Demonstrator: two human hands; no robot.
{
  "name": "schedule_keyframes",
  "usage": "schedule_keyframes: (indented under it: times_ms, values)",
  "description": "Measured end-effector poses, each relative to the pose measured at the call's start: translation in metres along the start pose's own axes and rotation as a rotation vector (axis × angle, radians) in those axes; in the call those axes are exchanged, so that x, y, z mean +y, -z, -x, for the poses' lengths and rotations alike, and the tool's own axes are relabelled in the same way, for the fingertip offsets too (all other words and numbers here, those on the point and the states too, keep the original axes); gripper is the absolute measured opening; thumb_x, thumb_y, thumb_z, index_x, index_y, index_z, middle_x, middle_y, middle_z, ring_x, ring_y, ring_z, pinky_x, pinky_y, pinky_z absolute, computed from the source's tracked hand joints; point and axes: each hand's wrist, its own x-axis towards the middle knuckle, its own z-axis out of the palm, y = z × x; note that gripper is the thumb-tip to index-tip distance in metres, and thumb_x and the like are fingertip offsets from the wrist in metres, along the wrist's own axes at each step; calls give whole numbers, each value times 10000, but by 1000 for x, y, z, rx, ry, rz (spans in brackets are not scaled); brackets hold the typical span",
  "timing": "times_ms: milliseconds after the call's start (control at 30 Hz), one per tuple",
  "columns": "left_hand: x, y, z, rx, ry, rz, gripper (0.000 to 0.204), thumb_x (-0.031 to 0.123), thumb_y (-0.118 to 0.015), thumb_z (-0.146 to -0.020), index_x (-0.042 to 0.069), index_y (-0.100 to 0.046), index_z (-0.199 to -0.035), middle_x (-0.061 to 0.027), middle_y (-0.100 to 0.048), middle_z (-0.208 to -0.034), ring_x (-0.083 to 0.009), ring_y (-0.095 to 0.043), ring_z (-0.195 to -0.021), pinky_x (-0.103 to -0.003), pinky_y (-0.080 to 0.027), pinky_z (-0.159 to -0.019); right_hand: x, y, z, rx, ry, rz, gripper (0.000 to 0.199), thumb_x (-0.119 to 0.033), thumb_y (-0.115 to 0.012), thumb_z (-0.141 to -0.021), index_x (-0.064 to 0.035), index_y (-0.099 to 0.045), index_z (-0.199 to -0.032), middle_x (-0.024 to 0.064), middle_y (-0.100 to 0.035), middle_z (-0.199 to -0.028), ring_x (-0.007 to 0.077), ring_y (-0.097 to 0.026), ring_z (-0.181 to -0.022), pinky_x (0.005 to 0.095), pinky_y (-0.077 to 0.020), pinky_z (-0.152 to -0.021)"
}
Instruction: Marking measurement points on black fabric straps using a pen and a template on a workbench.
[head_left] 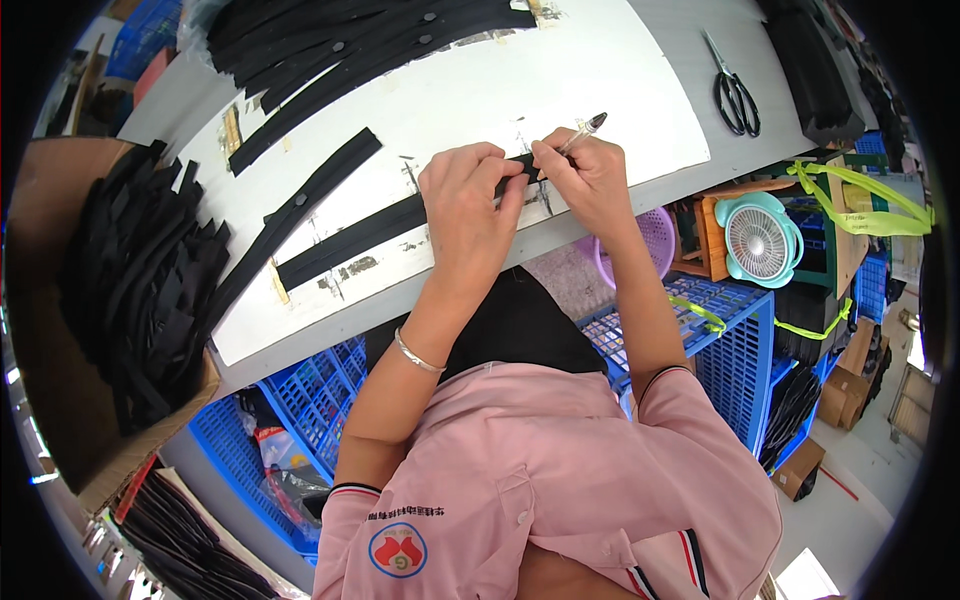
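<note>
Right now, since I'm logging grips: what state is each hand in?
Left hand: curled over the black strip; whether it grips cannot be told.
Right hand: closed, holding a pen.

So on the white board (640, 90), the left hand (465, 205) covers part of the black strip (350, 238), and the right hand (592, 180) blocks its other end. Can't tell if the pen (590, 128) tip's touching, fingers are in the way. Strip pile (350, 45) beyond the board gets cropped up top. Left of the board, tangled strips (140, 290) bury the carton's (60, 165) bottom.
</note>
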Motion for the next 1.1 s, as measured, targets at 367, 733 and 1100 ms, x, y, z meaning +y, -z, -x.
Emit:
schedule_keyframes:
  times_ms: [367, 733, 1100]
  values:
    - [-32, 68, 10, 181, -5, -219, 304, 104, -802, -824, 56, -742, -1118, -122, -677, -1215, -330, -602, -1161, -460, -410, -1066, 4, 0, 5, 64, -39, -218, 158, -135, -664, -1014, -22, -772, -988, 19, -711, -765, 52, -583, -669, 268, -460, -601]
    - [-84, 130, -1, 184, 182, -381, 129, 142, -754, -912, 52, -758, -1005, -59, -735, -1080, -271, -642, -1082, -428, -400, -1070, -18, -12, -8, -38, 324, 522, 296, -265, -842, -847, -107, -675, -1033, 52, -644, -819, 204, -645, -722, 310, -512, -647]
    - [-23, 60, 35, -92, -33, -224, 282, 136, -745, -914, 101, -770, -1193, -63, -713, -1289, -289, -606, -1239, -518, -329, -1186, -29, -20, -4, 257, 92, 296, 235, -73, -744, -926, -66, -706, -1158, 113, -749, -1104, 249, -715, -920, 342, -545, -815]
